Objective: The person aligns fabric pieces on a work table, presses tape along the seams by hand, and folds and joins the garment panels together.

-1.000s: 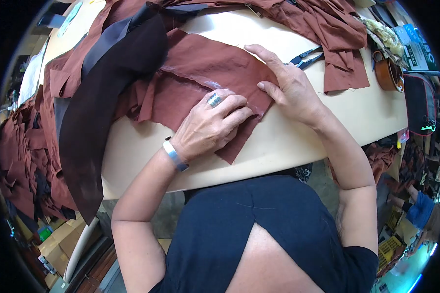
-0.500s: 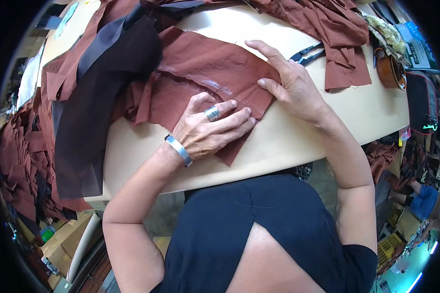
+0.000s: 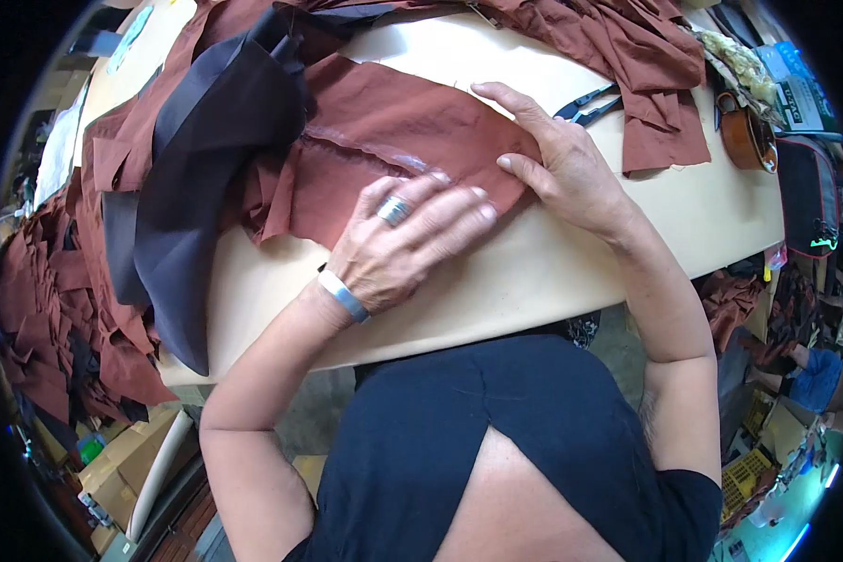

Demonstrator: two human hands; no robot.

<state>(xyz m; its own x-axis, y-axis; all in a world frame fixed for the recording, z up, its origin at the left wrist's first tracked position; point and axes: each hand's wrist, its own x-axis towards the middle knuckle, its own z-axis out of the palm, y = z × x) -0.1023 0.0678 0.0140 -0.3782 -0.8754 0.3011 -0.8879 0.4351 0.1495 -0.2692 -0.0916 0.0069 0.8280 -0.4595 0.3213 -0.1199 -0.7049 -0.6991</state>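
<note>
A piece of rust-brown cloth [image 3: 393, 112] lies on the pale table, with a puckered seam or fold across its middle. My left hand [image 3: 407, 234], wearing a ring and a metal bracelet, rests on its lower part with fingers stretched out. At the cloth's right edge is my right hand [image 3: 571, 164]. Its thumb touches the cloth and its index finger reaches out well apart from the thumb; the other fingers are mostly hidden. A dark, nearly black cloth [image 3: 220, 150] drapes over the left of the brown piece and hangs past the table edge.
Dark-handled scissors [image 3: 590, 105] lie beyond my right hand. More brown cloth [image 3: 642, 75] is bunched at the far right, near a brown round container [image 3: 747, 136]. Brown cloth pieces [image 3: 51, 300] hang in a heap at the left. A cardboard box [image 3: 131, 459] stands below.
The brown corner that stuck out below my left hand no longer shows there. My left hand has shifted slightly up. The dark cloth's hanging end has swung and bunched; my right hand has barely moved.
</note>
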